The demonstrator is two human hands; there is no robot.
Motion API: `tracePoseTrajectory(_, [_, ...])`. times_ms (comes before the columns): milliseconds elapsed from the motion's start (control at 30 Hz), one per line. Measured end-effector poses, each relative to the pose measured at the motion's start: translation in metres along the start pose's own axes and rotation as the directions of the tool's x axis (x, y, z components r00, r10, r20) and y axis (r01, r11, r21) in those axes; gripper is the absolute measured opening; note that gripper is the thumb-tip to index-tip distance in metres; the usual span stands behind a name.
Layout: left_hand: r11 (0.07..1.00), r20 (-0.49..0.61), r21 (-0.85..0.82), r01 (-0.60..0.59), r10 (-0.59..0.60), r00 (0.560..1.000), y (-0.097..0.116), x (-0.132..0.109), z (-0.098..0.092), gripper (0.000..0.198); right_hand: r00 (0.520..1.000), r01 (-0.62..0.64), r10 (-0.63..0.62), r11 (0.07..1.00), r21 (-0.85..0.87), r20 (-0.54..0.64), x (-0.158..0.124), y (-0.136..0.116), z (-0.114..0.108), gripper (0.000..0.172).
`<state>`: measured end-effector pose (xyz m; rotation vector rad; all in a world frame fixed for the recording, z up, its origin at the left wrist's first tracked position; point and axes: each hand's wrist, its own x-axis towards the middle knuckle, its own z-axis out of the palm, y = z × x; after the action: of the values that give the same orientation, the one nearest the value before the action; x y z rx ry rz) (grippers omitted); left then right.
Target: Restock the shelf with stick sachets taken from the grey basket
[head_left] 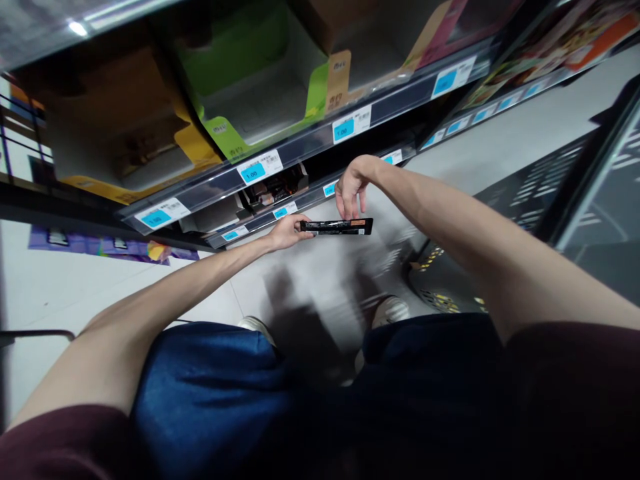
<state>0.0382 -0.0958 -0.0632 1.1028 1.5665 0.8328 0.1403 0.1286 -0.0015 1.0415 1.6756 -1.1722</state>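
My left hand (289,231) is closed on the left end of a slim black packet (336,227). The packet is long and narrow, with an orange patch near its right end, and lies roughly level above the floor. Just over its right half hangs my right hand (352,187), fingers bent downward and slightly apart. Its fingertips come to the packet's upper edge; whether they touch it I cannot tell. On the low shelf behind, an open box (277,187) holds dark packets that look similar.
Above the hands runs a shelf with a yellow display box (197,148), a green display box (225,137) and price tags (351,125). A dark basket (445,280) with holes stands on the floor at right. Purple packaging (110,245) shows at left.
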Motion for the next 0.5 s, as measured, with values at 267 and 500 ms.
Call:
tracePoseTrajectory(267, [1.0, 0.003, 0.007, -0.022, 0.022, 1.0, -0.005, 0.0, 0.003, 0.04, 0.969, -0.024, 0.041, 0.997, -0.072, 0.245, -0.017, -0.015, 0.017, 0.039])
tracePoseTrajectory(500, [0.997, -0.043, 0.041, -0.069, 0.071, 0.997, 0.001, -0.002, 0.002, 0.038, 0.964, 0.111, -0.122, 0.992, 0.059, 0.234, -0.02, -0.029, 0.036, 0.037])
